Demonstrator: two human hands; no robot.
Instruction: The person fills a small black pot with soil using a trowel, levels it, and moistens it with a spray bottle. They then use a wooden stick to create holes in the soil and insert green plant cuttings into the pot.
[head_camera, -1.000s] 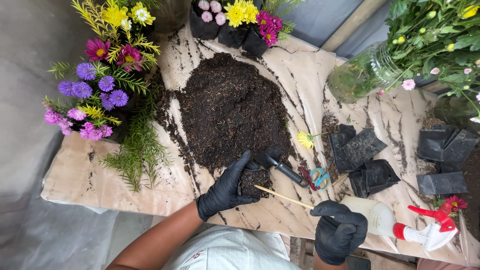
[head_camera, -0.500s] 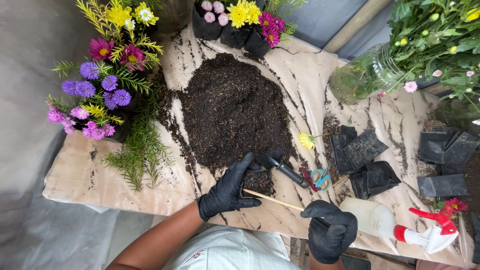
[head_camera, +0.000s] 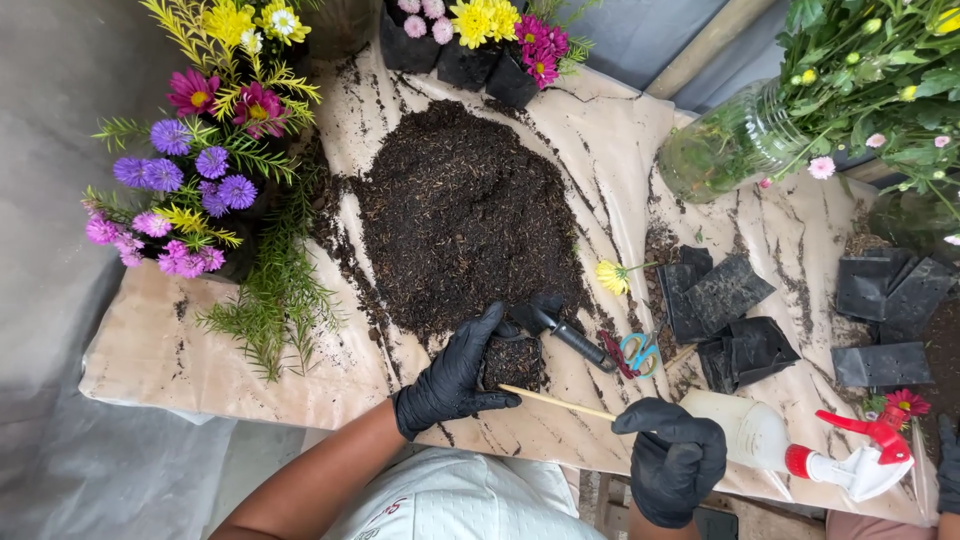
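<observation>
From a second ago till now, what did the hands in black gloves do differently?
The right hand slid left, toward the left hand, carrying the thin wooden stick; its tip now reaches the small black pot of soil. A second ago the stick lay farther right, clear of the pot. The left hand kept its hold on the pot. The soil heap, trowel and spray bottle did not move.

Soil heap (head_camera: 465, 215) on covered table (head_camera: 150, 350); purple flowers (head_camera: 190, 185) at left; scissors (head_camera: 635, 352) near empty black bags (head_camera: 730, 310); spray bottle (head_camera: 800, 445) lying at right.
</observation>
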